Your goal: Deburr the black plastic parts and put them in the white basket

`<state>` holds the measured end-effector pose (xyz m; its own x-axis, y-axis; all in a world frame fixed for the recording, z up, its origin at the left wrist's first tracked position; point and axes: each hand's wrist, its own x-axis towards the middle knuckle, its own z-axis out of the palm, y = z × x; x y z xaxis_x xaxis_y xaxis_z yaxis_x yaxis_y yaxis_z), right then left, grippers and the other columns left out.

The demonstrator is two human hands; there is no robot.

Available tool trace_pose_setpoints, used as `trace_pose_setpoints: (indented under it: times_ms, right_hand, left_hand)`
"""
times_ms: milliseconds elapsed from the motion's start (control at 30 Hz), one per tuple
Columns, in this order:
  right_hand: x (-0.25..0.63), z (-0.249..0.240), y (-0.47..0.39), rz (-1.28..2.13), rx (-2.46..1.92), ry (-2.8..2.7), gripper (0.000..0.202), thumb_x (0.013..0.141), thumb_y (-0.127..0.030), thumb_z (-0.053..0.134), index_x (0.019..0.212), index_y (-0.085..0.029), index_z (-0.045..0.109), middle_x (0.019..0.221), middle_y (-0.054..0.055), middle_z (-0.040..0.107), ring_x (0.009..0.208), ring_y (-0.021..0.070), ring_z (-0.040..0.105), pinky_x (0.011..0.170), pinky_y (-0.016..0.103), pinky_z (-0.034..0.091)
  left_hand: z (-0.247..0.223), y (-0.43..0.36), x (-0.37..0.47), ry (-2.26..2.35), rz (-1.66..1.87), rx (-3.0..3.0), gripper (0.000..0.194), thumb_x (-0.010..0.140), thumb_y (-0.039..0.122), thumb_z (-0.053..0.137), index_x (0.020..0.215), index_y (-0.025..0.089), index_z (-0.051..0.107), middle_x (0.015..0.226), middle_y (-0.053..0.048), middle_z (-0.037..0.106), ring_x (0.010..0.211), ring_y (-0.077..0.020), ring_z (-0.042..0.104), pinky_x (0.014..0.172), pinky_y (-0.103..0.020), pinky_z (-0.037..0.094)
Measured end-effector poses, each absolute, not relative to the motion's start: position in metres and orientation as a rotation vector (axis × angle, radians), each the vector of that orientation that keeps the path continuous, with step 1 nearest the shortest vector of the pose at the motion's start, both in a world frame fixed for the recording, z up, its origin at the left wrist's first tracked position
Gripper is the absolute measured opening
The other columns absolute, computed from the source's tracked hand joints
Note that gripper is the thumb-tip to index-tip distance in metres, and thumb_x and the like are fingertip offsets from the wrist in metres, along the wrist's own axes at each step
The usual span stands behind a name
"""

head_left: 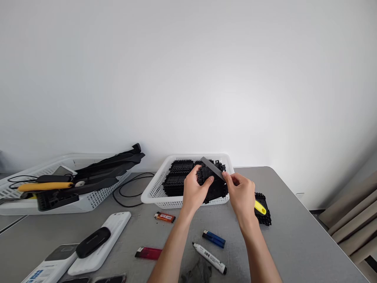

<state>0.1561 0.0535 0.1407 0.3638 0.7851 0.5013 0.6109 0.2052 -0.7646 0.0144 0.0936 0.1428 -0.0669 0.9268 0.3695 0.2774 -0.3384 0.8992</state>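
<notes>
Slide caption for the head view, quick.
Left hand holding a black plastic piece, right hand a yellow-handled tool, by a white basket.

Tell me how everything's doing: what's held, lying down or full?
Left hand: closed on black piece
Right hand: closed on file
Black piece: held
File: held across black piece
Right basket: holding stacked black panels
Left basket: piled past its rim
Red lighter: lying, unlit
Orange lighter: lying, unlit
Blue lighter: lying, unlit
Marker: lying flat
Rightmost panel: lying flat
Cable: loosely curved
Black case: resting on white slab
</notes>
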Motion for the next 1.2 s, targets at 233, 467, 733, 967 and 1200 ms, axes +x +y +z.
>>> trace_pose_setpoints:
  times_ms: [233, 467, 733, 967, 1200]
  right_hand:
    - [0.159, 0.140, 0.054, 0.175, -1.478, -1.330, 0.054, 0.092, -0.061, 0.050, 0.059, -0.020, 0.056, 0.051, 0.000, 0.051, 0.048, 0.0123, 0.031, 0.053, 0.027, 0.024]
    - [0.161, 0.140, 0.054, 0.128, -1.520, -1.283, 0.054, 0.093, -0.059, 0.049, 0.057, -0.020, 0.056, 0.050, 0.000, 0.051, 0.047, 0.0122, 0.030, 0.052, 0.027, 0.023]
    - [0.157, 0.139, 0.057, 0.261, -1.421, -1.381, 0.051, 0.091, -0.059, 0.053, 0.060, -0.019, 0.058, 0.051, -0.001, 0.049, 0.048, 0.0115, 0.033, 0.053, 0.026, 0.025]
    - [0.173, 0.139, 0.058, 0.326, -1.415, -1.198, 0.055, 0.089, -0.064, 0.052, 0.059, -0.018, 0.056, 0.053, 0.001, 0.048, 0.050, 0.0121, 0.034, 0.049, 0.026, 0.023]
    - [0.178, 0.134, 0.067, 0.835, -1.171, -1.008, 0.057, 0.080, -0.073, 0.056, 0.076, -0.016, 0.062, 0.059, -0.003, 0.040, 0.045, 0.0081, 0.025, 0.040, 0.024, 0.019]
  left_hand:
    - [0.139, 0.096, 0.015, 1.345, 1.478, 1.606, 0.041, 0.072, 0.034, 0.071, 0.109, 0.019, 0.062, 0.110, -0.011, 0.069, 0.105, -0.0314, 0.064, 0.092, -0.042, 0.047]
    - [0.138, 0.096, 0.014, 1.352, 1.490, 1.546, 0.044, 0.069, 0.037, 0.074, 0.108, 0.019, 0.064, 0.099, -0.009, 0.071, 0.093, -0.0296, 0.066, 0.086, -0.040, 0.049]
    - [0.142, 0.095, 0.016, 1.334, 1.517, 1.649, 0.036, 0.073, 0.031, 0.069, 0.107, 0.020, 0.064, 0.107, -0.009, 0.071, 0.103, -0.0305, 0.064, 0.092, -0.041, 0.047]
    - [0.140, 0.096, 0.014, 1.362, 1.497, 1.524, 0.046, 0.071, 0.035, 0.074, 0.112, 0.020, 0.062, 0.112, -0.011, 0.070, 0.109, -0.0330, 0.063, 0.091, -0.042, 0.049]
    - [0.144, 0.096, 0.013, 0.881, 1.527, 1.279, 0.035, 0.067, 0.038, 0.079, 0.090, 0.021, 0.059, 0.088, -0.004, 0.067, 0.094, -0.0231, 0.064, 0.090, -0.037, 0.050]
